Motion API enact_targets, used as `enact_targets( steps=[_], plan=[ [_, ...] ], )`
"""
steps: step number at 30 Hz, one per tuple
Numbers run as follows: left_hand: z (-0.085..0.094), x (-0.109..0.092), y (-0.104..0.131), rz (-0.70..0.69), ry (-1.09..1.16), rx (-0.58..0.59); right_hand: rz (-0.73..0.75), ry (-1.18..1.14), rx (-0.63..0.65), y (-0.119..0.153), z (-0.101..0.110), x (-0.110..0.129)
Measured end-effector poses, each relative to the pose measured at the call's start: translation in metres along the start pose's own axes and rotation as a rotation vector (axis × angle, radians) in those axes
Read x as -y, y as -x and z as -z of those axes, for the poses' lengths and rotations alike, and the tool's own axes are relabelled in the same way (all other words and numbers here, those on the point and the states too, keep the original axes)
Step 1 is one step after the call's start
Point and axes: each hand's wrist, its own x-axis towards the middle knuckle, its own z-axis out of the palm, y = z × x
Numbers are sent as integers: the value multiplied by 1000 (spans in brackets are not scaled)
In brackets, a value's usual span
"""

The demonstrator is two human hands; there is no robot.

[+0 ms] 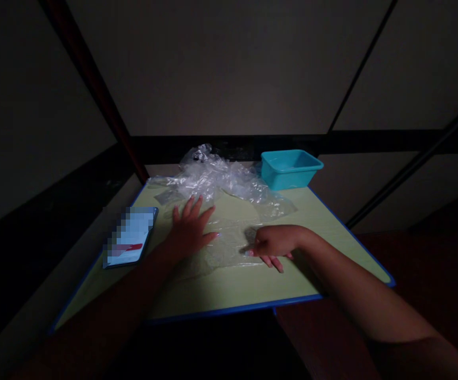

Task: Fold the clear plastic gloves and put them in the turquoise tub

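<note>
A thin clear plastic bag (229, 245) lies spread and creased on the table in front of me. My left hand (191, 228) is flat on its left part, fingers spread and pointing away from me. Over its right part, my right hand (276, 241) is bent at the wrist, with thumb and forefinger closed together at the plastic and the other fingers angled down toward me. Exactly what the fingertips grip is partly hidden. Beyond both hands, a crumpled heap of clear plastic bags (216, 174) reaches toward the far edge.
A turquoise plastic basket (290, 177) stands at the far right corner. On the left edge lies a phone (133, 235) with its screen lit and partly blurred out. The pale green table (229, 295) has a blue rim, and a dark panelled wall (229, 68) rises behind it.
</note>
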Motion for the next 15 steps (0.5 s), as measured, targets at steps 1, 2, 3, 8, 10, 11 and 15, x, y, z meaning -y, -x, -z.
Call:
enact_targets(
  steps=[1,2,3,8,10,11,15],
  plan=[
    [0,1,-1,32,-10,-26,1,-1,-5,1,0,0],
    [-1,2,-2,59,-14,-53,7,-2,-29,1,0,0],
    [-1,3,-3,81,-12,-83,25,-8,-75,1,-1,0],
    [1,9,-8,180,59,-206,283,-75,-537,-2,0,-4],
    [2,12,-10,222,59,-211,301,21,-738,-5,2,-6],
    [2,13,-10,238,51,-204,287,85,-819,-7,3,-7],
    [0,18,-12,275,34,-150,287,194,-981,-17,7,-16]
  ],
)
